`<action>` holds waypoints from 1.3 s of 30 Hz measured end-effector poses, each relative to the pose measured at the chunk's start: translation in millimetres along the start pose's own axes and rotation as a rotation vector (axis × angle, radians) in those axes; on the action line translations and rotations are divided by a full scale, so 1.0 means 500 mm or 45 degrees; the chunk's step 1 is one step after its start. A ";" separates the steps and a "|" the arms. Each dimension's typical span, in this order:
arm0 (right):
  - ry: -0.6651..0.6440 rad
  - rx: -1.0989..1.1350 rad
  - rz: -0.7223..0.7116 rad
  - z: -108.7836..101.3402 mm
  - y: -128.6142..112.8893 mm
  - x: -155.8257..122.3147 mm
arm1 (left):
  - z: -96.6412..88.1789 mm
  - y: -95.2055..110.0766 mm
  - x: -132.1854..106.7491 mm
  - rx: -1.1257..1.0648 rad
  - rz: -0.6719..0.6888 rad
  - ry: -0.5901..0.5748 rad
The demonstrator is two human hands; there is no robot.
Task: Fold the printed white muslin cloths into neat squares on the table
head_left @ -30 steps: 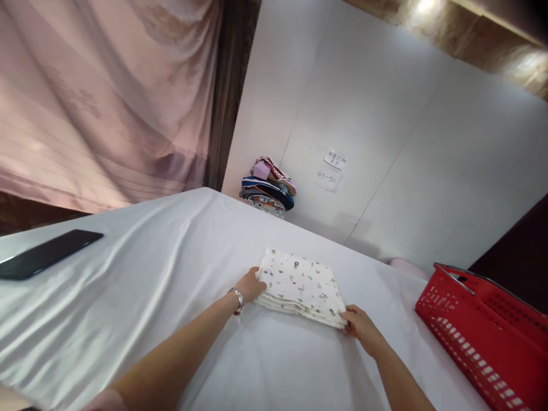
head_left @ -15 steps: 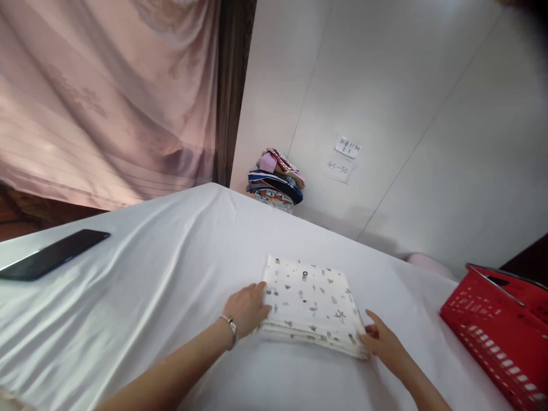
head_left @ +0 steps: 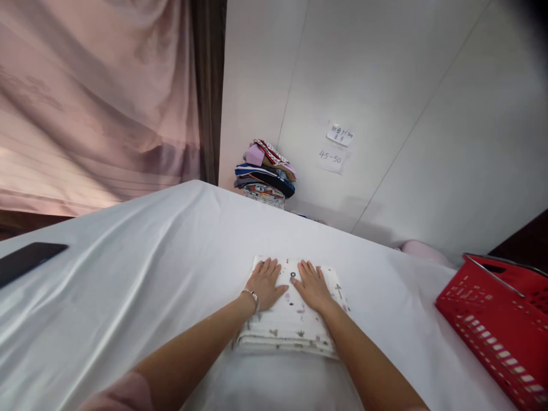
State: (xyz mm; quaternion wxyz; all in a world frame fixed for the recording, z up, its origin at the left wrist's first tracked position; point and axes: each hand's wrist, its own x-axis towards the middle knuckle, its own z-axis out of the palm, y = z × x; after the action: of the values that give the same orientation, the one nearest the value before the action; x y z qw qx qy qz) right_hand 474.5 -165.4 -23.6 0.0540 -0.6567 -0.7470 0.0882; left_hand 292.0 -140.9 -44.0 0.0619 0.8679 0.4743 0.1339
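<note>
A folded white cloth [head_left: 291, 325] with small printed figures lies on the white-sheeted table [head_left: 141, 268] in front of me. My left hand [head_left: 265, 282] rests flat on the cloth's top, fingers stretched out, a bracelet at the wrist. Beside it my right hand [head_left: 313, 285] also lies flat on the cloth with fingers extended. The two hands sit close together near the cloth's far half. Neither hand holds anything.
A red plastic basket [head_left: 496, 319] stands at the table's right edge. A dark phone [head_left: 25, 260] lies at the far left. A pile of colourful folded clothes [head_left: 265, 177] sits in the corner by the white wall, beside a pink curtain [head_left: 94, 103]. Paper notes [head_left: 336, 147] hang on the wall.
Both hands left the cloth's left and right edges and now lie flat on its top, side by side. The view has shifted, so the phone sits farther left.
</note>
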 end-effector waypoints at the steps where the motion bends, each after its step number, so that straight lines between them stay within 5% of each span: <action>1: -0.009 -0.013 0.000 0.007 0.007 0.000 | 0.004 -0.003 -0.002 0.003 0.003 -0.006; 10: -0.017 0.018 -0.044 -0.021 -0.027 0.016 | -0.010 0.005 -0.004 0.011 -0.006 0.001; 20: -0.067 0.109 -0.168 0.004 -0.051 0.029 | -0.013 0.005 -0.004 0.089 0.002 -0.033; 25: 0.032 0.077 0.000 -0.045 0.016 0.009 | -0.011 0.003 -0.001 0.089 -0.005 -0.055; 30: -0.047 -0.023 0.276 -0.031 0.113 -0.025 | -0.006 0.001 0.001 0.086 -0.001 -0.070; 39: -0.030 -0.004 0.245 -0.021 0.127 -0.034 | -0.042 0.030 0.000 0.065 -0.073 -0.226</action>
State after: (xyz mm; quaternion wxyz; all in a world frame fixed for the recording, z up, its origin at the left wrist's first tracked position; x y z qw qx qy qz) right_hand 540.7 -174.0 -25.5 0.0356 -0.7244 -0.6812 0.0996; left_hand 298.0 -149.5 -20.2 0.0853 0.8637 0.4950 0.0424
